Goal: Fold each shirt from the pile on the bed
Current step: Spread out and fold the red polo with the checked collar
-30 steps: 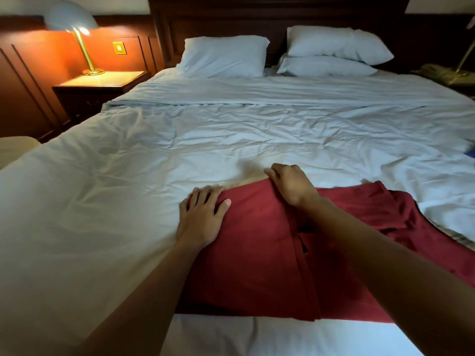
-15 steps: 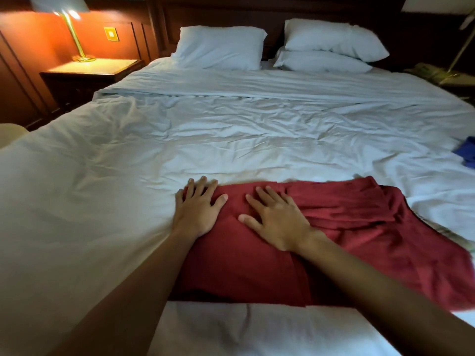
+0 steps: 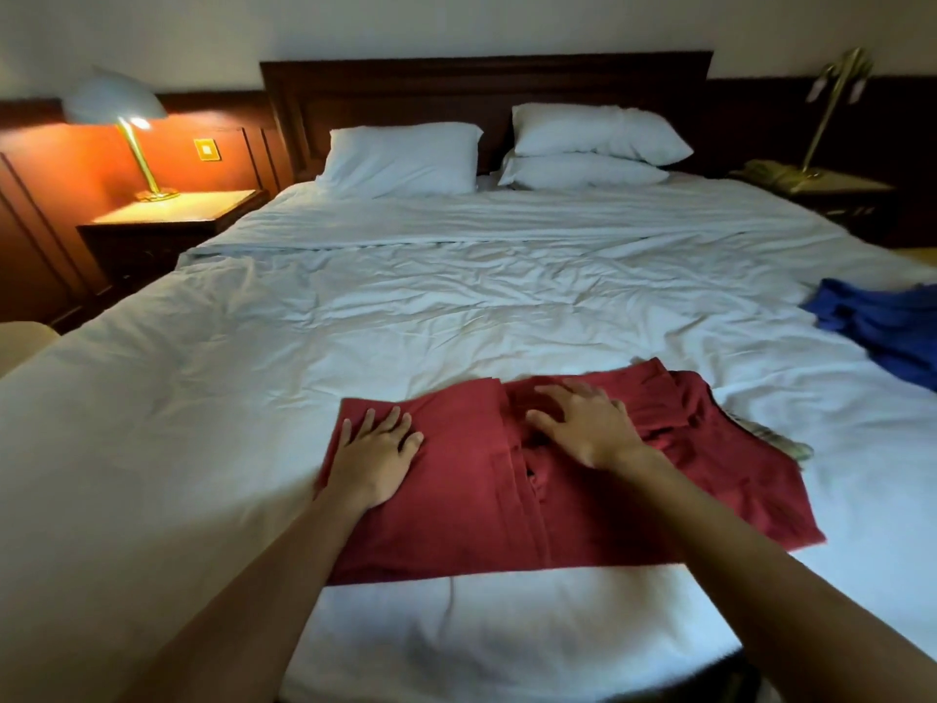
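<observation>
The red shirt (image 3: 466, 504) lies partly folded on the white bed (image 3: 431, 307), close to its near edge. Far left, a lit lamp (image 3: 119, 106) stands on a night table (image 3: 177, 215). The left hand (image 3: 372, 451) rests flat on the shirt's left part, fingers straight. The right hand (image 3: 590, 428) lies on the middle fold, fingers spread. At the right edge lies a blue cloth (image 3: 887, 332), apart from the shirt.

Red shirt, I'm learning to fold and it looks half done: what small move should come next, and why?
Probably sweep the right hand rightward to smooth the red shirt, while the left hand presses its left side flat. The right part lies bunched, so folding now would likely trap creases.
</observation>
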